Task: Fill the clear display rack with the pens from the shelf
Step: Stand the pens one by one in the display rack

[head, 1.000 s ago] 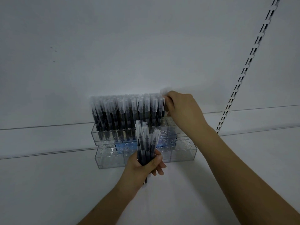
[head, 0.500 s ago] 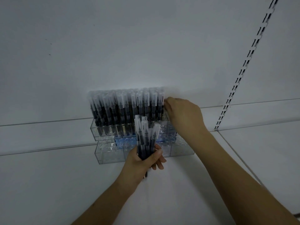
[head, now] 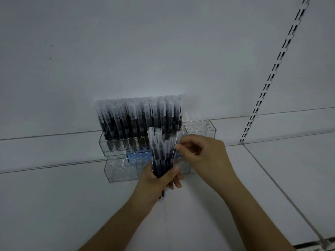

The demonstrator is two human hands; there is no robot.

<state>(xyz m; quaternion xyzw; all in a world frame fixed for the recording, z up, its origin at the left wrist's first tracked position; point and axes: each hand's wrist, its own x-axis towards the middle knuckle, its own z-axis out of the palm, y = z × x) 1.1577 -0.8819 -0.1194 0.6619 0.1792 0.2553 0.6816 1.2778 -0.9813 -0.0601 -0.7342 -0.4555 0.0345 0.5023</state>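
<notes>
A clear two-tier display rack [head: 206, 129] stands on the white shelf against the back wall. Its upper tier holds several black pens with frosted caps [head: 137, 116], packed from the left; the holes at its right end are empty. The lower tier [head: 117, 169] shows empty holes and a blue label. My left hand [head: 159, 180] grips a bundle of pens [head: 161, 153] upright in front of the rack. My right hand [head: 201, 153] pinches the cap of the rightmost pen [head: 178, 140] in that bundle.
The white shelf surface [head: 54, 205] spreads around the rack. A slotted metal upright [head: 268, 78] runs diagonally up the wall at the right. A seam between shelf panels [head: 272, 180] runs toward the lower right corner.
My right hand left the top-tier pens at the rack's right side and came down to the bundle, where it now pinches a pen cap. The left hand stayed put.
</notes>
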